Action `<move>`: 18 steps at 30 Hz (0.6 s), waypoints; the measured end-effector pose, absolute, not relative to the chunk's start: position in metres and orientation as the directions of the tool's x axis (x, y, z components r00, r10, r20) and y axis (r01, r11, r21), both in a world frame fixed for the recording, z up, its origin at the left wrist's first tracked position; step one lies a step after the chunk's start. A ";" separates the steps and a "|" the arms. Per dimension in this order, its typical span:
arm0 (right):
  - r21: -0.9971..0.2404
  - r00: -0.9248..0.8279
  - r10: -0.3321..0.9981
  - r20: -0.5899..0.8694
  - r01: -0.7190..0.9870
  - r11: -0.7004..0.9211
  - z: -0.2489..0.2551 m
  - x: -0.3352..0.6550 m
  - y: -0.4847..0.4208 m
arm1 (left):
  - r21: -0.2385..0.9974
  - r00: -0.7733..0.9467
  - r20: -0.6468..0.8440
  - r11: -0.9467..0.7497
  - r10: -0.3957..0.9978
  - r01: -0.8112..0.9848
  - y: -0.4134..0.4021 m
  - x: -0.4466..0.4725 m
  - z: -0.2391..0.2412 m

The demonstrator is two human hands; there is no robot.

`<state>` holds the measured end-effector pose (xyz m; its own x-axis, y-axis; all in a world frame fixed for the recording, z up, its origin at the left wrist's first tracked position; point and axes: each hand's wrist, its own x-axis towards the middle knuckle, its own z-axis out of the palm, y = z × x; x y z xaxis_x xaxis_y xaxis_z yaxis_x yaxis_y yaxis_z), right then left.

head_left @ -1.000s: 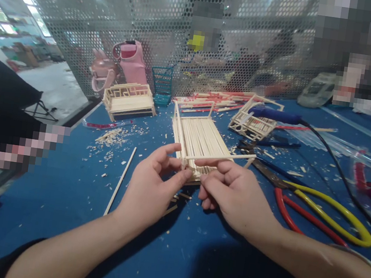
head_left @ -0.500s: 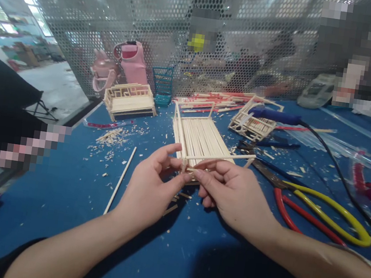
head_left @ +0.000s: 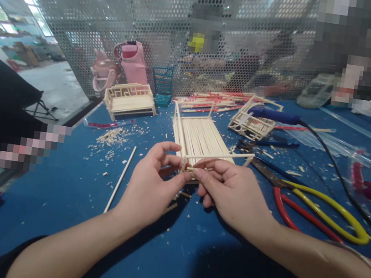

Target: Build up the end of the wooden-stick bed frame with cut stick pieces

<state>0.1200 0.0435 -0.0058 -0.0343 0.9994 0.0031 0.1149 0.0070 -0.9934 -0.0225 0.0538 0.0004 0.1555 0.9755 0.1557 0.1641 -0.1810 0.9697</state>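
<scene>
The stick frame (head_left: 203,137) is pale cream, its deck striped lengthwise by narrow darker gaps; the miniature bench (head_left: 131,103) matches it. Deep blue covers the counter (head_left: 154,263), flecked with cream shavings (head_left: 111,136). The cutters (head_left: 279,181) pair a red handle with a yellow one. Teal rack (head_left: 161,85), pink bag (head_left: 134,67); the silver-grey screen (head_left: 153,22) is patterned with round holes.

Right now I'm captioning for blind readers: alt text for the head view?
Both hands meet at the near-left corner of a stick frame on a blue table. Pliers lie right; a miniature bench stands behind, left.
</scene>
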 end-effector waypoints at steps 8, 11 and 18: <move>-0.994 -0.033 0.999 0.026 0.102 0.029 -0.007 0.121 0.044 | 0.970 0.173 0.164 -0.191 0.971 0.153 0.053 -0.024 0.000; -0.996 -0.042 0.998 0.038 0.083 0.041 -0.008 0.121 0.043 | 0.967 0.169 0.173 -0.200 0.970 0.157 0.054 -0.023 -0.001; -0.996 -0.041 0.998 0.057 0.072 0.060 -0.007 0.120 0.043 | 0.967 0.148 0.168 -0.193 0.975 0.170 0.053 -0.022 0.001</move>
<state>0.1203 0.0428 -0.0067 -0.0410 0.9975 0.0573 0.0718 0.0601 -0.9956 -0.0215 0.0531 0.0008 0.1481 0.9745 0.1683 0.1695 -0.1927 0.9665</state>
